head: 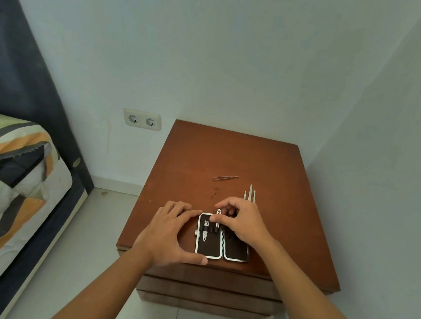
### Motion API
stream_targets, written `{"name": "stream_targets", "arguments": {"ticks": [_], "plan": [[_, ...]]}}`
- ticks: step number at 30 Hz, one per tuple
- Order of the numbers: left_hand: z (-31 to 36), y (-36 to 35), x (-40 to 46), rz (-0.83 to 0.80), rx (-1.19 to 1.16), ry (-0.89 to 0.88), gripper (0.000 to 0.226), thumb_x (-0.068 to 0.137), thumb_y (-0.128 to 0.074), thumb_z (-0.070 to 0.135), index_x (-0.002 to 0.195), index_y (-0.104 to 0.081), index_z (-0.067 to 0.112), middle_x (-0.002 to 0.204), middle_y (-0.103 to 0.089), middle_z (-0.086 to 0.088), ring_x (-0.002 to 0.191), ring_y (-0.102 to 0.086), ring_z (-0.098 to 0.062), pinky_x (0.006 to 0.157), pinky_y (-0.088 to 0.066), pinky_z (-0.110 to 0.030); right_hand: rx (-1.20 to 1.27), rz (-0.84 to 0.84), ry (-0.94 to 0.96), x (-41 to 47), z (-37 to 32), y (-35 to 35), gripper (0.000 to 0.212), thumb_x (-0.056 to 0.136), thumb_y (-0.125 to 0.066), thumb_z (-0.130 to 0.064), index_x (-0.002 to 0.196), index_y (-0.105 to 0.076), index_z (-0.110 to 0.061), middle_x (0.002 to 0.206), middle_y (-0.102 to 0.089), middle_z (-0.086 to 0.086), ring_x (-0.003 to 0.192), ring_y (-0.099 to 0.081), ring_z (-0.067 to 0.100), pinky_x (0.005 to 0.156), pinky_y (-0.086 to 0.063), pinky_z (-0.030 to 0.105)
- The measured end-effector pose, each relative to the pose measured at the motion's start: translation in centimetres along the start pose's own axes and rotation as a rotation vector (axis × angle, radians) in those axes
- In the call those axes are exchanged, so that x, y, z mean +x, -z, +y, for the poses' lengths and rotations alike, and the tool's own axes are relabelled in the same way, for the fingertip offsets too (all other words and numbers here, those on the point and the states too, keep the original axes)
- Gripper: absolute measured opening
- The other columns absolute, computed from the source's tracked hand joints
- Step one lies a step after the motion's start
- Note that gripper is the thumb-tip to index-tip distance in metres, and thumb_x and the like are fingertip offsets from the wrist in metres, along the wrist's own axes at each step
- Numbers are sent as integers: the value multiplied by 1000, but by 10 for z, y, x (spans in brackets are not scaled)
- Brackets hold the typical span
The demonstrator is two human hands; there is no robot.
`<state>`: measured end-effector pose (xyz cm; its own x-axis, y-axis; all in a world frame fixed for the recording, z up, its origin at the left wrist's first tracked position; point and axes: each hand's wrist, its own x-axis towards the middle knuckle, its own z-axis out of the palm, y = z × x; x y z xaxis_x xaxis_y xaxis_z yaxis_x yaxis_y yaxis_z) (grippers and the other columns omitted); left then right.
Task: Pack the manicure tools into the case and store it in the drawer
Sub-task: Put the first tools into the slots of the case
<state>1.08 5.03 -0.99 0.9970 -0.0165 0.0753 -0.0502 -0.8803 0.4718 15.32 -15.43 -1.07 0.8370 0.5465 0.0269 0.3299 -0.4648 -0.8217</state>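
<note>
Probably light, stiff and slippery, the small clipper (218, 212) is pinched by right hand (243, 223) fingers (220, 220) above the open case (208, 246) low in the frame, while left hand (168, 235) fingers spread wide to steady it.

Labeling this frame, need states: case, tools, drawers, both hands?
case: open flat on nightstand
clipper: strapped in case
small tool: pinched by right hand, at case top
tweezers: loose on top
three picks: loose, beyond right hand
left hand: steadying case edge
drawers: shut

Matt brown wooden nightstand (229, 161), shiny metal tweezers (225, 178), dark matt-lined case (211, 247) with pale glossy rim
</note>
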Motion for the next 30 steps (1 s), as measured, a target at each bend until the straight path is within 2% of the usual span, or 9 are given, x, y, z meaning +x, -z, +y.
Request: {"name": "stream_targets", "arguments": {"ticks": [5,8,12,16,23,30], "plan": [[-1,-1,1,5,6,0,116,54,-60,102,152,-40,42,141,-37,20,133,-27,-3,112,-25,-26,-23,-10,38,-3,0,-1,29,71,-95,-38,95,-81,-29,83,-69,-8,76,-57,4,70,-44,16],[0,-1,0,17,8,-5,116,55,-61,101,152,-41,41,141,-38,20,132,-27,-3,112,-25,-25,-59,-13,59,-5,-3,2,33,75,-93,-41,103,-81,-30,87,-69,-10,83,-60,7,73,-44,14],[0,-1,0,6,7,-2,117,55,-60,102,152,-39,41,143,-37,19,133,-27,-3,113,-26,-27,-164,-67,93,-14,-3,12,53,75,-88,-55,121,-74,-35,101,-69,-18,101,-59,1,84,-42,11],[-1,-1,1,-5,0,6,117,55,-60,101,153,-38,41,144,-37,19,134,-27,-3,115,-28,-29,-275,-120,133,-24,3,13,76,67,-83,-72,132,-67,-37,117,-61,-27,120,-48,1,102,-37,17],[-1,-1,0,1,6,-2,117,55,-61,101,153,-38,42,143,-37,20,133,-27,-3,115,-27,-28,-286,-59,189,-34,8,8,57,78,-80,-63,126,-71,-36,122,-56,-29,119,-42,-2,102,-33,17],[-3,-3,1,3,10,2,117,54,-59,103,152,-39,42,143,-37,20,133,-27,-2,115,-29,-29,-290,-41,212,-41,8,3,58,76,-76,-62,124,-73,-30,125,-57,-25,121,-44,7,108,-35,23]]}}
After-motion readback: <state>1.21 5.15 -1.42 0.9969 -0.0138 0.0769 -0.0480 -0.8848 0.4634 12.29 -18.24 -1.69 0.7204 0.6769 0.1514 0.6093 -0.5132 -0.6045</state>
